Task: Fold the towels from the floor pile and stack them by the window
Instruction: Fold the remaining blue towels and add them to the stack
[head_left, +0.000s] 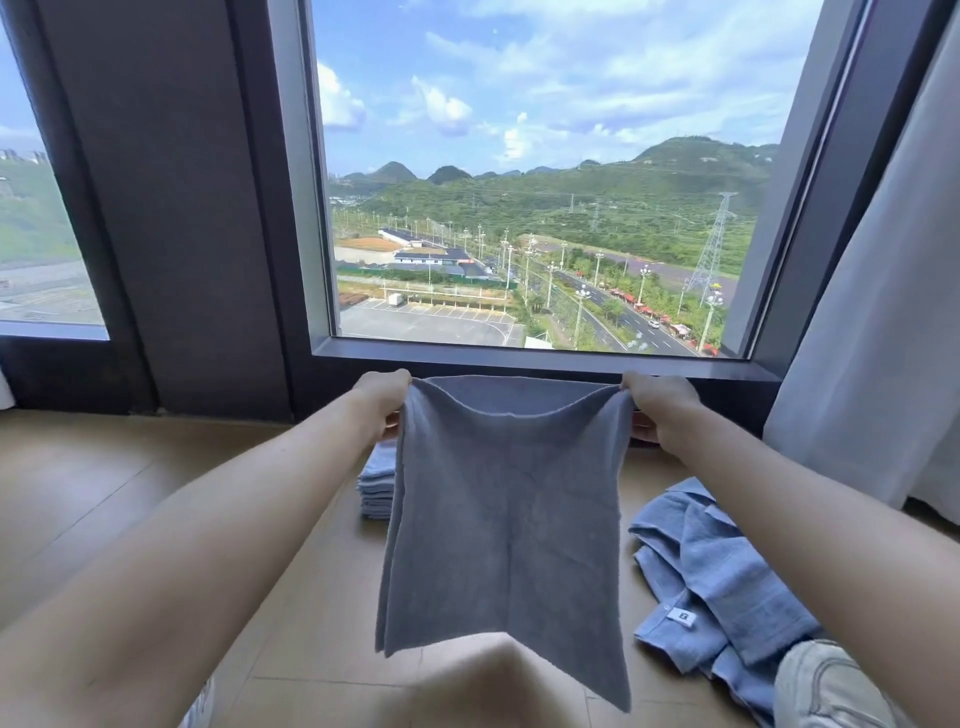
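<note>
Slate-blue terry towel (504, 499), square-ish, held up in the air in front of the window sill, stretched between both hands. It is doubled over: two layers show at the top, the back edge running fairly straight, the front edge sagging in a shallow curve. Two layers also show at the lower left corner. Bottom edge uneven, the right corner hanging lowest. Nap looks short and matte, with a faint vertical crease down the middle.

Left hand (384, 400) pinches the top left corner, fingers curled behind the cloth. Right hand (657, 405) pinches the top right corner the same way. Both arms reach forward, bare.

Stack of folded pale blue towels (376, 483) sits on the tan tiled floor (104, 493) below the window, mostly hidden behind the held towel; only its left side shows.

Loose heap of light blue towels (717, 571) lies on the floor to the right, crumpled, a small white label (680, 617) on one.

Large dark-framed window (519, 182) ahead; pale grey curtain (872, 312) hangs at the right; light-coloured shoe (826, 680) at the lower right
</note>
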